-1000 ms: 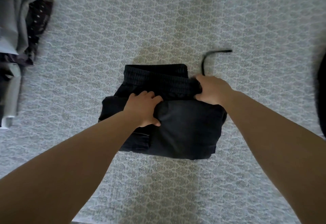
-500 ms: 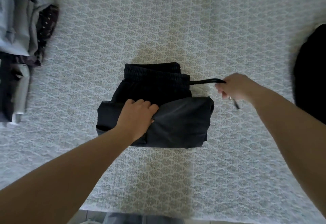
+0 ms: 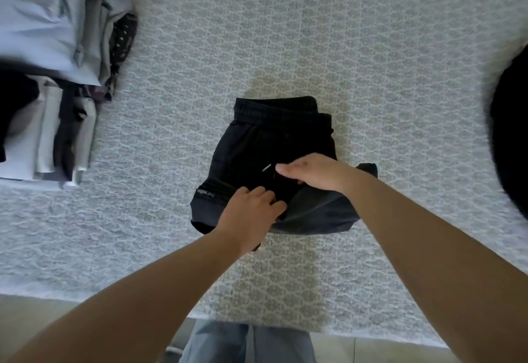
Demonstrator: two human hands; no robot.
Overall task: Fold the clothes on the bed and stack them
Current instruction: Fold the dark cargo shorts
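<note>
Now both hands, left (image 3: 251, 214) & right (image 3: 311, 174), on black shorts (image 3: 257, 145)

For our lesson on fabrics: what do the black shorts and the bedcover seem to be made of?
Black shorts: likely a thin, matte woven synthetic or cotton blend, since they crease softly and have a gathered elastic waistband. Bedcover: seemingly a textured, matte pale cotton-type weave, with a raised repeating pattern; the fibre cannot be confirmed.

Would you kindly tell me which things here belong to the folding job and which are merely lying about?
Part of the job:
- black shorts, under both hands
- left hand
- right hand
- stack of folded clothes
- dark garment at the right edge

Just there:
- patterned bedspread
</note>
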